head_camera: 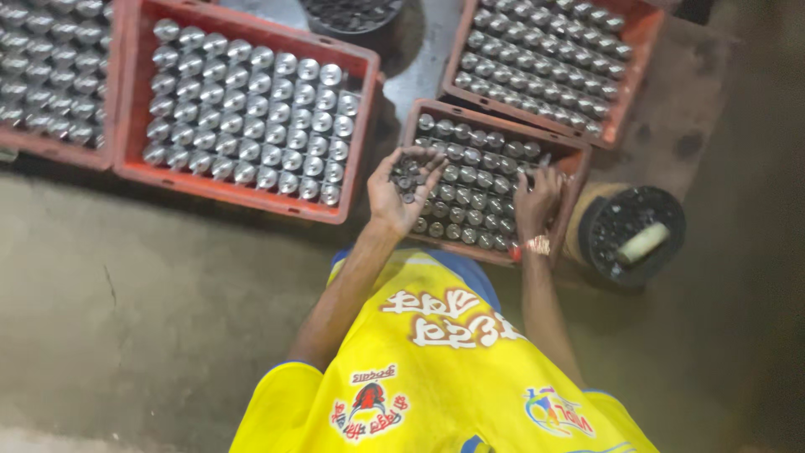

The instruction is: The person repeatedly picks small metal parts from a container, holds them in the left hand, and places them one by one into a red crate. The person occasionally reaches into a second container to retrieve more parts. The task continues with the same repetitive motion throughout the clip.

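Over a red crate of metal cylinders, the left hand cups small dark parts palm-up as supply, while the right hand, fingers curled, touches 1 row, grip unclear.

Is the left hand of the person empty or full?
Full. The left hand is cupped palm-up over the red crate, and a heap of small dark metal pieces lies in the palm.
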The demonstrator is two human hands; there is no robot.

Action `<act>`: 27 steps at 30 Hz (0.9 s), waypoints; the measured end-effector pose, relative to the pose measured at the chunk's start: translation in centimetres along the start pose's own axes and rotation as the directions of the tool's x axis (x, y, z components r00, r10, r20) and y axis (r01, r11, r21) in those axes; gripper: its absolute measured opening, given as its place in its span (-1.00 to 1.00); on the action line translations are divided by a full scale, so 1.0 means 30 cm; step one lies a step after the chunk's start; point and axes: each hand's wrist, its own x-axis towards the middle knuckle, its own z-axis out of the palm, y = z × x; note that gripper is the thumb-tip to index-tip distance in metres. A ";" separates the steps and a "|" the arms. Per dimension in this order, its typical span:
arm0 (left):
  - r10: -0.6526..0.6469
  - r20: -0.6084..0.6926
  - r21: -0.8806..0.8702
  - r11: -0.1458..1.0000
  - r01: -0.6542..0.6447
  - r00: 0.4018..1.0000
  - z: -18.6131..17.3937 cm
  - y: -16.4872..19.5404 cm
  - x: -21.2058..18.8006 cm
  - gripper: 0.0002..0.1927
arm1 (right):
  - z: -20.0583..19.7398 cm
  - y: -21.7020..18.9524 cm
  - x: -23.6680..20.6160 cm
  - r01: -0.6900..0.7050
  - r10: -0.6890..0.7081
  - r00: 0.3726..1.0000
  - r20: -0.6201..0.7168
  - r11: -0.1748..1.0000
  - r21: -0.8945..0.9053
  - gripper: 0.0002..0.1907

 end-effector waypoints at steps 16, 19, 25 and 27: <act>0.220 -0.039 -0.097 0.970 -0.223 0.975 -0.012 -0.354 -0.039 -0.60 | -0.305 -0.052 0.040 0.137 -0.252 0.964 0.085 0.745 0.653 -0.93; 0.239 -0.024 -0.073 0.968 -0.240 0.971 -0.021 -0.410 -0.053 -0.59 | -0.415 -0.187 -0.037 0.110 -0.390 0.902 0.185 0.623 0.775 -0.88; 0.258 0.044 -0.067 0.965 -0.255 0.965 -0.008 -0.415 -0.040 -0.62 | -0.487 -0.325 -0.065 0.247 -0.465 0.881 0.091 0.615 0.748 -0.79; 0.256 0.019 0.016 0.967 -0.256 0.967 0.011 -0.404 -0.027 -0.60 | -0.477 -0.338 -0.060 0.265 -0.452 0.889 0.072 0.637 0.724 -0.80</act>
